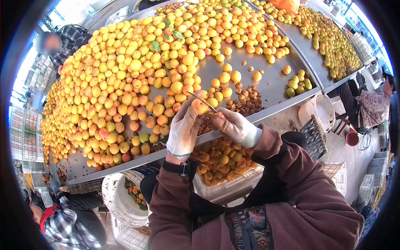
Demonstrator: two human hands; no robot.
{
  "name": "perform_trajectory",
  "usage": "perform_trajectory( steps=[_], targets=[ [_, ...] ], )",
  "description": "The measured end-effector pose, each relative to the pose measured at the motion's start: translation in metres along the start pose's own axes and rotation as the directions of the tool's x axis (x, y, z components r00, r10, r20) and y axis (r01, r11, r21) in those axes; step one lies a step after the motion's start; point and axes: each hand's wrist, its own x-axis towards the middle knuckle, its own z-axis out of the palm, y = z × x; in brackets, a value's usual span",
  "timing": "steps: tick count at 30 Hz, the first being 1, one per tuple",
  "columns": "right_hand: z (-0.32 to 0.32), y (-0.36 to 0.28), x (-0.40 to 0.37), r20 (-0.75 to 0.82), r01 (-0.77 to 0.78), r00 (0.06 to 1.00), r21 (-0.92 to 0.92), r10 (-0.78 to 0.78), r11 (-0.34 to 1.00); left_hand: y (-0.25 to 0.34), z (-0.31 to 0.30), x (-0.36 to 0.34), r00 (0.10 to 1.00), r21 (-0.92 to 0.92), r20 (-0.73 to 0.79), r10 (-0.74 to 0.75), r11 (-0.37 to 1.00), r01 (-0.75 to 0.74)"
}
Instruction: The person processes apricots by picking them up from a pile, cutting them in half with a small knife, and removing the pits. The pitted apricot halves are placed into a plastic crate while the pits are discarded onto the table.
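Observation:
My left hand (183,131), in a stained white glove, is closed around a yellow-orange apricot (200,107) above the near edge of the metal table. My right hand (239,128), gloved as well, grips a small knife (203,99). Its thin blade points up and left across the apricot, and a bit of red shows at the fingertips. Brown apricot pits (249,100) lie just beyond my right hand. Heaped apricots (125,83) spread over the table to the left and behind. Below my hands, a white crate (227,185) holds opened apricot pieces (223,160).
A white bucket (111,196) with some fruit and leaves stands at lower left. The table's raised metal rim (266,111) runs along the front. At right are another white bucket (323,110) and a red pail (352,137). Other people (68,221) sit around the table.

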Motion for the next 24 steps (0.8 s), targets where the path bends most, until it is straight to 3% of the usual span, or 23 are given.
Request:
perform_trajectory(
  steps=[5,9,11,15,16,19,20,21,24],
  targets=[
    [-0.001,0.004,-0.002,0.041,-0.175,0.984,-0.030,0.176,0.984,0.001,-0.001,0.003,0.999,0.071,-0.031,-0.013,0.997,0.015],
    [0.006,0.012,-0.002,0.038,-0.172,0.983,-0.116,0.178,0.978,-0.002,-0.002,0.002,0.998,0.044,-0.030,-0.057,0.997,0.059],
    [0.013,0.014,0.002,-0.023,-0.089,0.996,0.019,0.090,0.996,-0.009,-0.004,0.003,0.996,0.021,-0.048,-0.069,0.997,0.070],
    [0.013,0.015,0.007,-0.012,-0.061,0.998,-0.032,0.061,0.998,-0.007,0.014,0.004,0.986,0.062,-0.167,-0.022,0.998,0.032],
    [0.017,0.014,0.006,-0.039,-0.046,0.998,0.026,0.047,0.999,-0.008,0.014,0.006,0.988,0.210,-0.121,0.092,0.975,-0.065],
    [0.022,0.018,0.010,-0.060,-0.005,0.998,0.001,0.005,1.000,-0.004,0.016,0.004,0.981,0.203,-0.186,0.049,0.979,-0.011],
    [0.023,0.022,0.013,-0.107,0.035,0.993,-0.116,-0.047,0.993,-0.002,0.019,0.005,0.965,0.187,-0.262,-0.019,0.980,0.070],
    [0.025,0.027,0.015,-0.106,0.033,0.993,-0.116,-0.046,0.993,-0.003,0.019,0.007,0.965,0.186,-0.263,-0.020,0.980,0.071],
    [0.027,0.040,0.019,-0.109,-0.015,0.994,-0.186,-0.006,0.982,-0.012,0.014,0.007,0.967,-0.167,-0.247,-0.069,0.986,0.028]
  ],
)
